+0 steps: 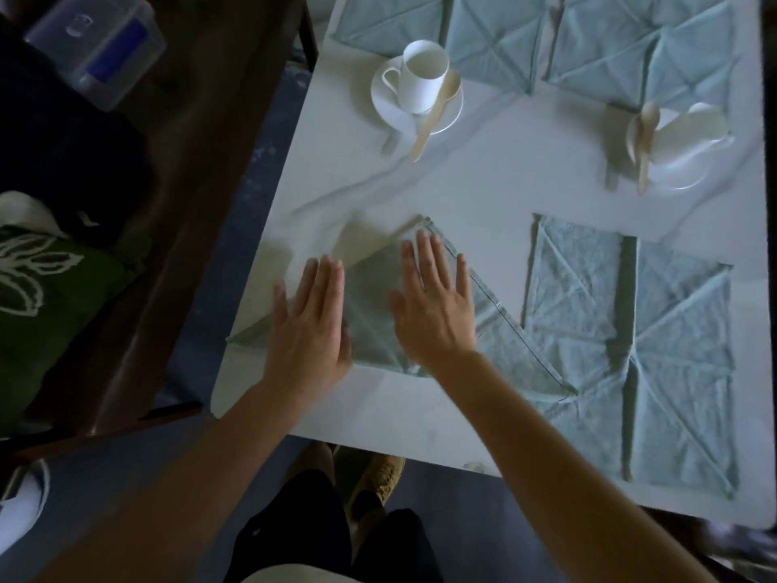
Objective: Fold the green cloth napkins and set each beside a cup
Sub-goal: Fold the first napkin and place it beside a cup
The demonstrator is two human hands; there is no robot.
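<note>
A pale green napkin [500, 330] folded into a triangle lies at the near left corner of the white-clothed table [483, 191]. My left hand [313, 326] and my right hand [433, 305] rest flat on it, fingers spread, holding nothing. A white cup [420, 75] stands on a saucer [391, 107] with a wooden spoon [433, 119] at the far left. A second cup [693, 128] lies tipped on its saucer at the far right, with a spoon [645, 140] beside it.
Flat, creased green napkins lie to the right [630, 351] and along the far edge [588, 40]. A dark wooden bench [176, 204] with a green cushion [46, 296] and a clear plastic box [96, 44] stands left of the table.
</note>
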